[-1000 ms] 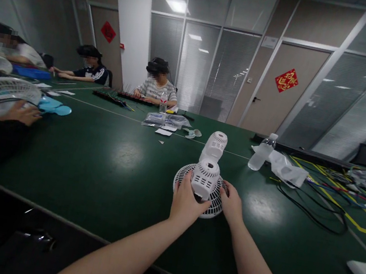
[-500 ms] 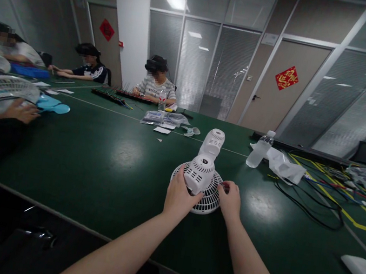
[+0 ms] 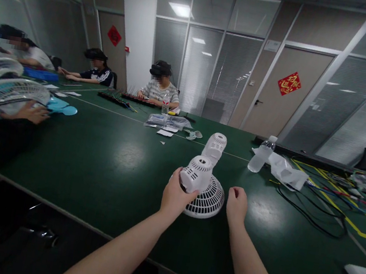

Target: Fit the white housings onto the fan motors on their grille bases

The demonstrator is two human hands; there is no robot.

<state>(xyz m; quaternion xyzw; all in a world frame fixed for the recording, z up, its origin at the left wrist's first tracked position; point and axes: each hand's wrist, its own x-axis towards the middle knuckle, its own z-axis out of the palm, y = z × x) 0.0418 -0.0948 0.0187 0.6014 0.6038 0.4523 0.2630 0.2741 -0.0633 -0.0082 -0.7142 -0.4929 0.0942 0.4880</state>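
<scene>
A white electric fan (image 3: 215, 146) lies face down on the green table, its round slotted grille (image 3: 211, 203) against the tabletop. My left hand (image 3: 174, 196) is wrapped round the near side of its vented motor housing (image 3: 197, 171). Beyond the housing the rest of the white body leans away from me. To the right of the grille, a small gap apart from it, is my right hand (image 3: 237, 207). Its fingers are curled together, and whatever may be between them is hidden.
A water bottle (image 3: 262, 154) stands to the right, by a crumpled white bag (image 3: 286, 170) and loose cables (image 3: 314, 217). Plastic packets (image 3: 160, 121) lie farther back. On the left a co-worker's hand (image 3: 29, 112) rests on another fan (image 3: 17, 93). Several people sit across the table.
My right hand has drawn away from the grille's edge to the right. The motor housing has tilted left in my left hand. The whole view has shifted slightly.
</scene>
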